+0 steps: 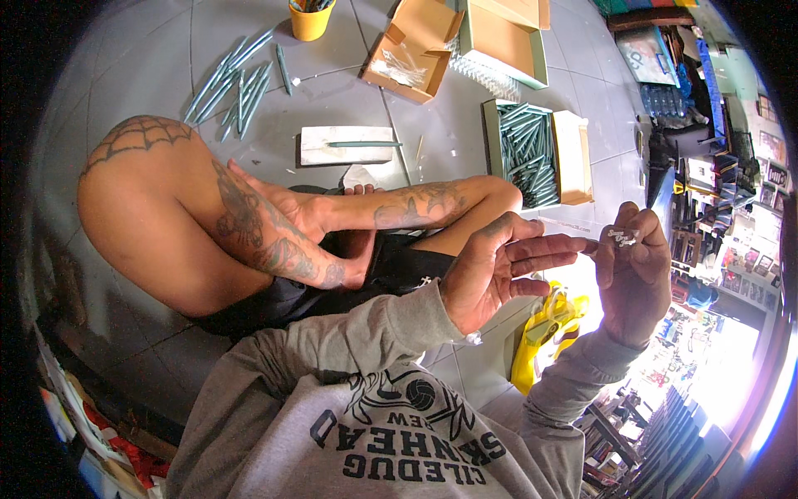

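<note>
— What is the right hand (pixel 636 270) doing?

— It is closed around a small clear wrapper (pixel 622 238), pinched near the fingertips, raised at the right.

— And the left hand (pixel 499 270)?

— Open, fingers stretched toward the wrapper, holding nothing; its fingertips almost meet the right hand.

— Anything else?

— Far off on the floor, a box (pixel 532 154) full of teal sticks, more sticks (pixel 237 79) loose at the left, and a yellow cup (pixel 310 21). A tattooed person (pixel 249 224) sits between.

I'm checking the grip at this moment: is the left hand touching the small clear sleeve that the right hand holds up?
Cannot tell. In the head view the left hand stretches its fingertips toward the clear sleeve in the right hand, but glare hides whether they meet.
</note>
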### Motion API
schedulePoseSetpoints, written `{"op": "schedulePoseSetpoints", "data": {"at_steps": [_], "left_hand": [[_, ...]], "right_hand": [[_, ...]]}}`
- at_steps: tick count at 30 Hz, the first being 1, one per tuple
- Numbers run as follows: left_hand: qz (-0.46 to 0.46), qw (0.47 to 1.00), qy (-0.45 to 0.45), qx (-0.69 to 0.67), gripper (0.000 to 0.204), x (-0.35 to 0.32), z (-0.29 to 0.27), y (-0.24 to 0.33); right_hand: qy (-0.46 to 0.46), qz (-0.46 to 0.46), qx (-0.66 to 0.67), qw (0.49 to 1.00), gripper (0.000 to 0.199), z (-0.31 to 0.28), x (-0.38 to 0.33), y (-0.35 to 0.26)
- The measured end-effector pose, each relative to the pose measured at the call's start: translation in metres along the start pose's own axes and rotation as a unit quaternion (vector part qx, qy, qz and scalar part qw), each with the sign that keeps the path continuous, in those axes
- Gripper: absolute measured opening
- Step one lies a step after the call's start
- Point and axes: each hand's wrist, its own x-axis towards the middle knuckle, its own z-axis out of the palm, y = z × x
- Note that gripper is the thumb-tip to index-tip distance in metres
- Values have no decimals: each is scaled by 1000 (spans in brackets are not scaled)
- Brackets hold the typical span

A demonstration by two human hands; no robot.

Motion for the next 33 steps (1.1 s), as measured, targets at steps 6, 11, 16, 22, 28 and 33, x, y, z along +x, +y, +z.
{"op": "schedulePoseSetpoints", "data": {"at_steps": [6,11,16,22,28,33], "left_hand": [[0,1000,13,18,59,0,1,0],[24,999,30,21,54,-1,-1,1],[65,986,127,91,39,-2,-2,8],[318,880,262,237,18,-12,-48,42],[414,746,404,329,4,8,-146,78],[386,658,493,419,9,21,-192,104]], "right_hand": [[-10,2,9,1000,10,0,-1,0],[-18,5,-1,1000,11,1,1,1],[17,-17,-17,1000,11,8,3,15],[84,-11,-141,986,8,12,23,101],[139,78,-17,987,8,33,71,244],[159,123,-22,979,12,45,99,341]]}}
